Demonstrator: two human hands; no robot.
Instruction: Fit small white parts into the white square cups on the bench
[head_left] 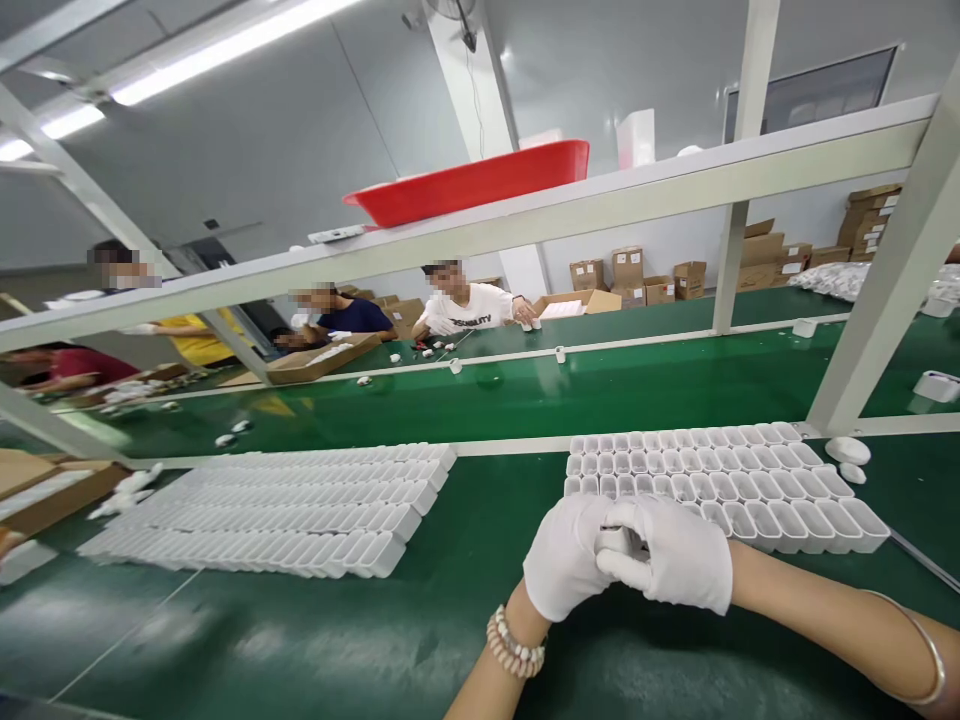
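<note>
My left hand, in a white glove with a beaded bracelet at the wrist, meets my right hand, also gloved in white. Between them, both sets of fingers close on a small white plastic piece; most of it is hidden, so its exact kind does not show. A dark opening is visible between the piece and the right fingers. Just behind the hands stand rows of small white open cups, partly covered by the gloves. Farther left is another, larger block of white cups in rows.
A white-framed shelf bearing a red tray crosses above a green conveyor belt. A slanted post rises behind the right cups. Two white pieces lie beside it. A cardboard box sits at left. Several co-workers sit across the belt.
</note>
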